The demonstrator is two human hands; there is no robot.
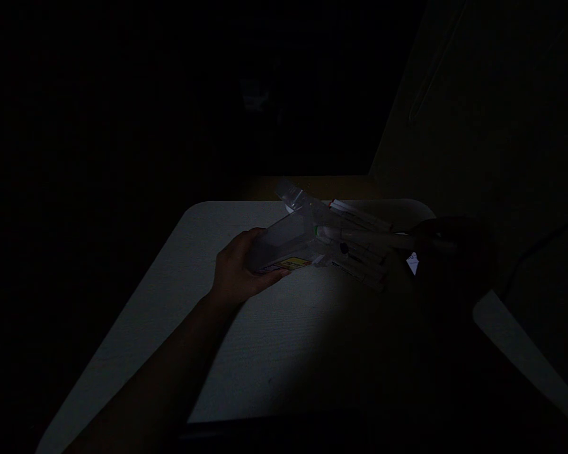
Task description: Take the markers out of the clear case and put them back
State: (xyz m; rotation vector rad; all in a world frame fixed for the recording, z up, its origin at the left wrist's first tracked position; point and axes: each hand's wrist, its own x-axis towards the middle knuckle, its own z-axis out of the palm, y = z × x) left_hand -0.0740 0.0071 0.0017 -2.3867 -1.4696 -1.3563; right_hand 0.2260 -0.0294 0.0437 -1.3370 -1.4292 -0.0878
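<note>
My left hand (239, 261) is wrapped round a clear plastic case (284, 236), tilted above the table, with a yellow label on its lower side and a flap standing out at its far end. A long pale marker (373, 238) with a green tip reaches to the case's open right end; whether it is inside I cannot tell. Its other end runs into my right hand (454, 246), closed round it in deep shadow. Several white markers (360, 214) lie on the table behind and in front of the held one, partly hidden by it.
The pale table (246, 353) has rounded corners. Beside my right hand lies a small white piece (412, 261), perhaps paper. A dark cable (544, 239) runs off to the right. A dark edge (265, 429) crosses the bottom. Most surroundings are too dark to make out.
</note>
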